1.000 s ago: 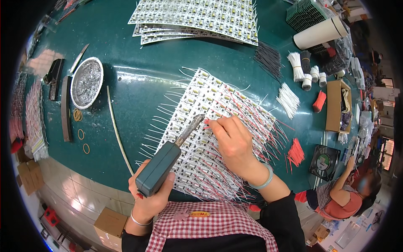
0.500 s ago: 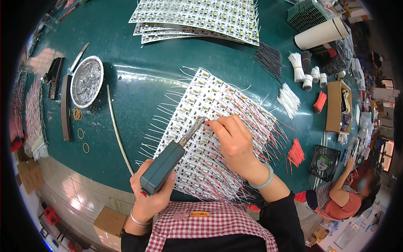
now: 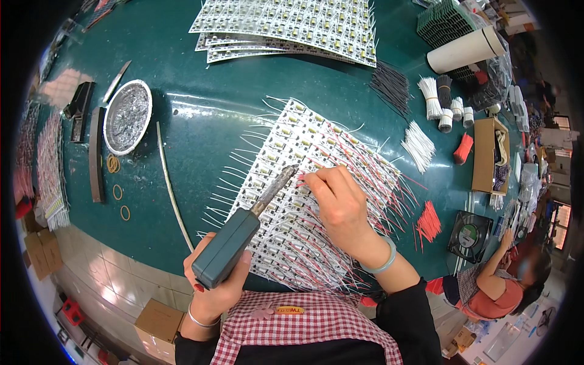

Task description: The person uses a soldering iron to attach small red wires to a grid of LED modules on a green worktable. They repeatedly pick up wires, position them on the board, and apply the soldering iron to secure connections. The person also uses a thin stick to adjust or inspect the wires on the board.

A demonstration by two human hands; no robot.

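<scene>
My left hand (image 3: 218, 303) is wrapped around a dark green soldering gun (image 3: 226, 248). Its metal barrel slants up and right, with the tip just left of my right fingertips, over a panel of small white circuit boards (image 3: 265, 163). Whether the tip touches a board I cannot tell. My right hand (image 3: 342, 205) rests over the panel, thumb and forefinger pinching the end of a red wire (image 3: 301, 178). Many red and white wires stick out from the right and lower parts of the panel; white ones line its left edge.
More board panels (image 3: 286, 27) lie stacked at the back. At left are a round bowl of silvery scraps (image 3: 127, 115) and rubber bands (image 3: 117, 192). To the right lie white wires (image 3: 418, 146), red wires (image 3: 429, 221), a fan (image 3: 470, 236) and a flask (image 3: 465, 50). A co-worker (image 3: 502, 283) sits at right.
The soldering gun's body has moved left and slightly down with my left hand, its tip staying near the same spot. My right hand has barely moved.
</scene>
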